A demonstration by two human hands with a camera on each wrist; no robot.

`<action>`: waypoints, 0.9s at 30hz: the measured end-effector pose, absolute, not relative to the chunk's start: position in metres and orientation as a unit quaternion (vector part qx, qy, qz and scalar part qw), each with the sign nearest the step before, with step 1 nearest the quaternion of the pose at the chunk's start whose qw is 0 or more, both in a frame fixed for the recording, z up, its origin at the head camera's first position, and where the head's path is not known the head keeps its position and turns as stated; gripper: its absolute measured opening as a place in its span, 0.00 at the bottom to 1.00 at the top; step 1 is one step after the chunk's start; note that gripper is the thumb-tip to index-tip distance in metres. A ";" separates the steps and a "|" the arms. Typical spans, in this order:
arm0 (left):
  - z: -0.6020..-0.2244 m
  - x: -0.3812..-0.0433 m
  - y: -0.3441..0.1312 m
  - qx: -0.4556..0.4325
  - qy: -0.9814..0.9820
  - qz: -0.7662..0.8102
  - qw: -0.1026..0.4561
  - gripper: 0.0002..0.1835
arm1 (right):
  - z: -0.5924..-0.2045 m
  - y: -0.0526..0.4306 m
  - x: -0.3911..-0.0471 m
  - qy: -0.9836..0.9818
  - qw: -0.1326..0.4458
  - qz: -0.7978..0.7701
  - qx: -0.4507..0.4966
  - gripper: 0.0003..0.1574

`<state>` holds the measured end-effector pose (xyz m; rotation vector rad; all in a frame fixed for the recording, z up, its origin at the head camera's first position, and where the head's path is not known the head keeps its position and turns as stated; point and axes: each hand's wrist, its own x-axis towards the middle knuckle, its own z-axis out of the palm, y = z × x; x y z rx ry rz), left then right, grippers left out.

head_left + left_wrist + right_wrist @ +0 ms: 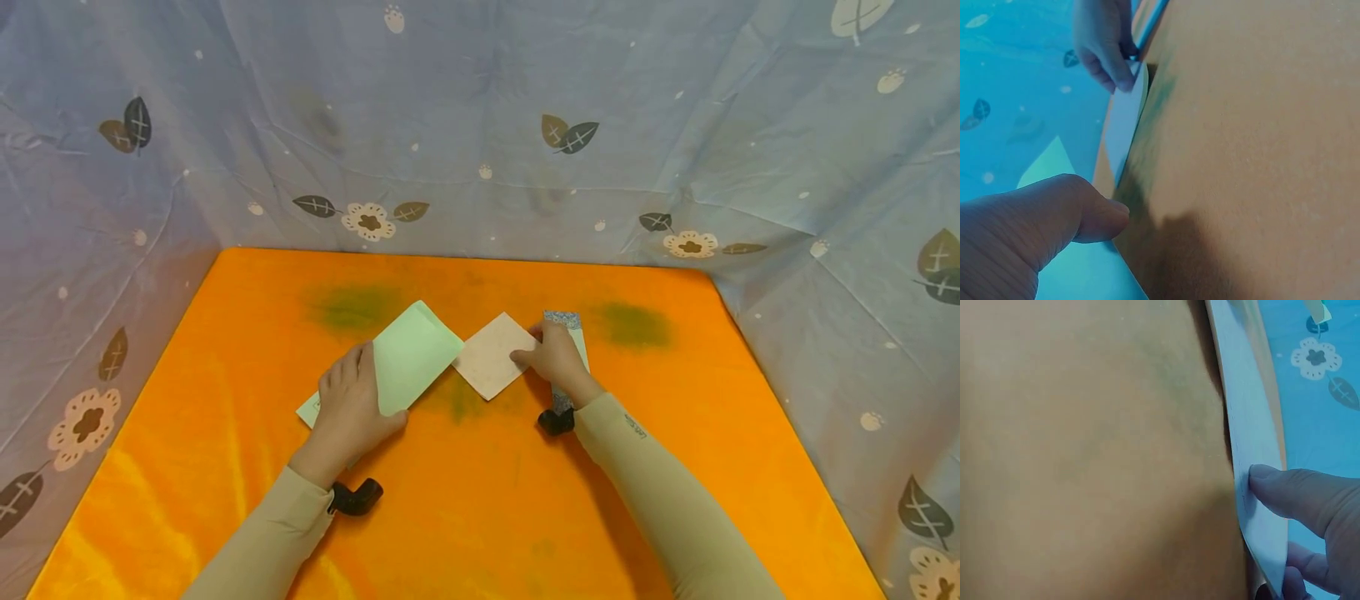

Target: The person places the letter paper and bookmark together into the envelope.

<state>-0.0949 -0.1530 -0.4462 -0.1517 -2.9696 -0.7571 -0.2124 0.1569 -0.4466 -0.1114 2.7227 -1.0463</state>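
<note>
My left hand grips a pale green rectangular sheet of paper across its width, thumb at the near edge and fingers over the far edge. In the left wrist view, the thumb lies over the green sheet. My right hand pinches the right corner of a square pale pink paper. The right wrist view shows the thumb pressed on this paper, which bends slightly. In the head view, the green sheet's right corner overlaps the pink paper's left corner.
Beneath my right hand lies a narrow pale piece with blue patterned ends, partly hidden by the hand. An orange cloth with dark green smudges covers the table. Patterned blue-grey curtains rise at the back and both sides.
</note>
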 end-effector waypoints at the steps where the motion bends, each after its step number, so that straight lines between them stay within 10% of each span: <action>1: -0.446 -0.095 -0.153 -0.050 -0.967 -0.247 0.037 0.63 | -0.447 0.157 -0.212 0.926 0.109 -0.360 -0.038 0.33; 11: -0.445 -0.095 -0.151 -0.049 -0.966 -0.251 0.040 0.62 | -0.453 0.167 -0.210 0.913 0.088 -0.396 -0.044 0.13; 27: -0.444 -0.094 -0.149 -0.058 -0.966 -0.246 0.051 0.62 | -0.446 0.189 -0.210 0.811 0.093 -0.577 -0.006 0.20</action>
